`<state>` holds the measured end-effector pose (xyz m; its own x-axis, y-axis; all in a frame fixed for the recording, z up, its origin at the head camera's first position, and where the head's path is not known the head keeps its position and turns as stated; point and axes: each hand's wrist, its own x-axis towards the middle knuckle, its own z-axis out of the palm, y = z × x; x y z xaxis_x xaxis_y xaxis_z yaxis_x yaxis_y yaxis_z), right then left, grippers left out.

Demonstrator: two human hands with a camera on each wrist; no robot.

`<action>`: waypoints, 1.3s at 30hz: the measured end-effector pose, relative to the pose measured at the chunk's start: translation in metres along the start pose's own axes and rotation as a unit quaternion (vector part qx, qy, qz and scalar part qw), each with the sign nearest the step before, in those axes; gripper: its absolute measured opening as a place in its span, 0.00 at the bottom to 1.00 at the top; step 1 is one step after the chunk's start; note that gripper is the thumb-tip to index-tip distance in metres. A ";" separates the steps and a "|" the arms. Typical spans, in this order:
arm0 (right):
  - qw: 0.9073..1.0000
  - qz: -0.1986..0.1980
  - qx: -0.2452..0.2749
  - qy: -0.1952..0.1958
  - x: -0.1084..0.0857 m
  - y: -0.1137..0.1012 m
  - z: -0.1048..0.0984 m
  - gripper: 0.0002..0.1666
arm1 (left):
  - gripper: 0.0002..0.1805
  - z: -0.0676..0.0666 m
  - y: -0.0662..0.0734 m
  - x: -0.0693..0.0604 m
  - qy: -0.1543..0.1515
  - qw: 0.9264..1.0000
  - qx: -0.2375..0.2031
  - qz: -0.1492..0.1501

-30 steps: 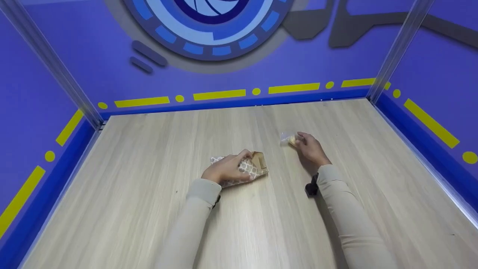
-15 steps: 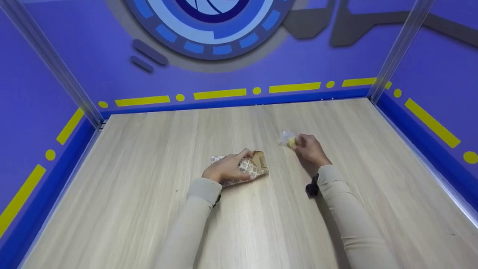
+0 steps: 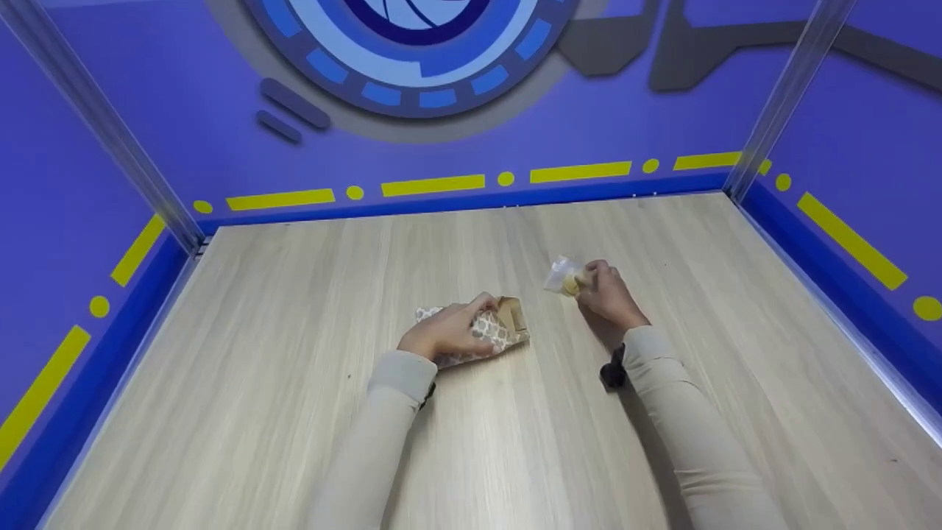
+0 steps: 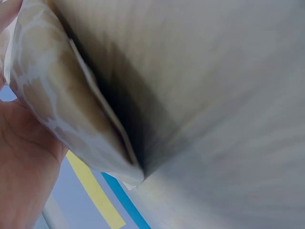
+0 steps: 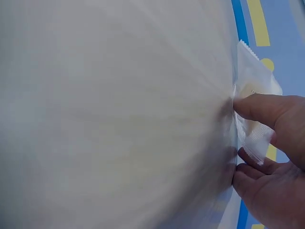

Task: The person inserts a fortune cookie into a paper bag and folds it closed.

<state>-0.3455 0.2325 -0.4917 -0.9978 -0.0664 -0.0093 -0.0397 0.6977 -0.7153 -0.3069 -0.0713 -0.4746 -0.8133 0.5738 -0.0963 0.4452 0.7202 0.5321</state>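
In the head view my left hand [image 3: 445,331] grips a small paper bag [image 3: 494,333] lying on the table, white outside with a tan and grey spotted pattern. Its open mouth faces right and shows a brown inside; the contents cannot be made out. The left wrist view shows the bag [image 4: 52,86] close up against the palm. Farther right and back, my right hand [image 3: 611,298] pinches a small clear wrapped packet [image 3: 561,274] with something pale yellow in it. In the right wrist view, the packet [image 5: 255,71] has zigzag ends, and the thumb covers part of it.
The pale wood-grain table [image 3: 294,309] runs back to a blue-purple wall [image 3: 412,158] with yellow dashes. Similar side walls stand left and right, with metal posts [image 3: 787,96] at the corners.
The packet has tilted and shifted slightly left in the right hand's fingers, and more of its yellow content shows. The left hand and the bag stay where they were.
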 end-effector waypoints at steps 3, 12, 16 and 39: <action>1.000 -0.004 0.011 0.006 0.000 0.000 0.001 0.31 | 0.36 -0.001 0.000 0.000 0.001 1.000 0.005 -0.001; 0.999 -0.024 0.032 0.033 -0.002 0.000 0.003 0.27 | 0.36 0.000 -0.002 0.001 0.000 1.000 0.004 0.006; 0.997 -0.039 0.041 0.051 -0.003 -0.002 0.005 0.26 | 0.37 0.000 -0.002 0.000 0.002 1.000 0.005 0.007; 0.989 -0.001 0.130 0.065 -0.008 -0.010 0.002 0.27 | 0.37 0.000 -0.001 0.001 0.001 1.000 0.007 0.005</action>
<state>-0.3370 0.2250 -0.4862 -0.9969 0.0355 0.0701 -0.0438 0.4897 -0.8708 -0.3081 -0.0716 -0.4756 -0.8098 0.5799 -0.0891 0.4581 0.7199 0.5213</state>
